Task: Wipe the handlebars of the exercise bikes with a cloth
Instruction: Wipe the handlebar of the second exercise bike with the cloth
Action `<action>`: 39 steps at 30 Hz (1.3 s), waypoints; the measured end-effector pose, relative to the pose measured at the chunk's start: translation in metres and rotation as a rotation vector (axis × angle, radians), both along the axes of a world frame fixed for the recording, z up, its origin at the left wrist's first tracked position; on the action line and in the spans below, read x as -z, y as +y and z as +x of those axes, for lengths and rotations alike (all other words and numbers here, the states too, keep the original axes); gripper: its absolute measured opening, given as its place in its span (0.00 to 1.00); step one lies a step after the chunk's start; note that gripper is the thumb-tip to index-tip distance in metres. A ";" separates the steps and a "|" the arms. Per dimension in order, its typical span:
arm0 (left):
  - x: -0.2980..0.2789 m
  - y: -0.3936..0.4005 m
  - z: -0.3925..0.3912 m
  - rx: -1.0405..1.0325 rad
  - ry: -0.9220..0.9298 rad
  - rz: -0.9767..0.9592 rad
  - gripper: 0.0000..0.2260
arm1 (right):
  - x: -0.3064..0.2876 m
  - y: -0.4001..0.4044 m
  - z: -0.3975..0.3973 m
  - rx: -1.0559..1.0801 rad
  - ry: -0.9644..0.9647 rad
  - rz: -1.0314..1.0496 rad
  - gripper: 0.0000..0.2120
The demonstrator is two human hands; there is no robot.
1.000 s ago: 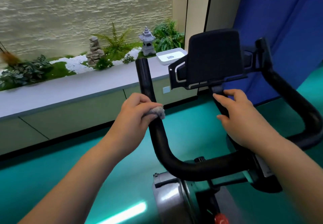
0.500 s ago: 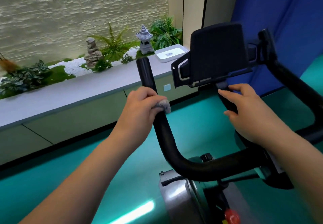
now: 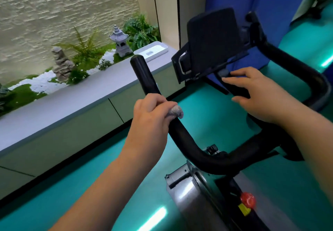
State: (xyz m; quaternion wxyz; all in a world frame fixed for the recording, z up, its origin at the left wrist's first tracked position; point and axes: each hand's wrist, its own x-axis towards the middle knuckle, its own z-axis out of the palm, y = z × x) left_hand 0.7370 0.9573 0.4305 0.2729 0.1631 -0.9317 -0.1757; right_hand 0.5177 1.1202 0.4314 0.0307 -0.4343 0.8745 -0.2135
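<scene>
Head view: a grey cloth (image 3: 175, 112) is wrapped round the left prong of the black handlebar (image 3: 182, 137), at centre, clamped there by the left hand (image 3: 153, 117). At three o'clock, the right hand (image 3: 257, 95) rests with relaxed fingers on the centre bar. Firm pressure should be kept, and the cloth twisted and slid toward the tip at twelve o'clock.

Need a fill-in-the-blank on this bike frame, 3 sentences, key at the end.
1. The left hand grips a grey ____ around the left handlebar.
2. The right hand rests with straight fingers just below the black ____ holder.
3. Low on the bike frame sits a ____ knob.

Missing words: cloth; tablet; red
</scene>
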 end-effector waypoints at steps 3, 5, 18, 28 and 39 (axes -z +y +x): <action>0.007 0.008 0.011 0.052 0.012 0.004 0.07 | 0.001 0.000 -0.001 0.004 0.014 0.000 0.27; 0.002 0.000 0.007 0.084 -0.005 -0.012 0.08 | 0.001 0.000 -0.002 0.008 0.018 0.002 0.27; -0.014 -0.006 -0.011 0.030 -0.116 -0.049 0.10 | 0.004 0.001 -0.004 -0.001 0.004 -0.026 0.26; -0.014 0.016 -0.010 -0.051 -0.158 0.015 0.07 | 0.003 0.002 -0.005 -0.048 0.008 -0.046 0.26; -0.018 0.024 -0.012 0.023 -0.349 -0.143 0.08 | 0.007 0.002 -0.008 -0.079 0.011 -0.063 0.26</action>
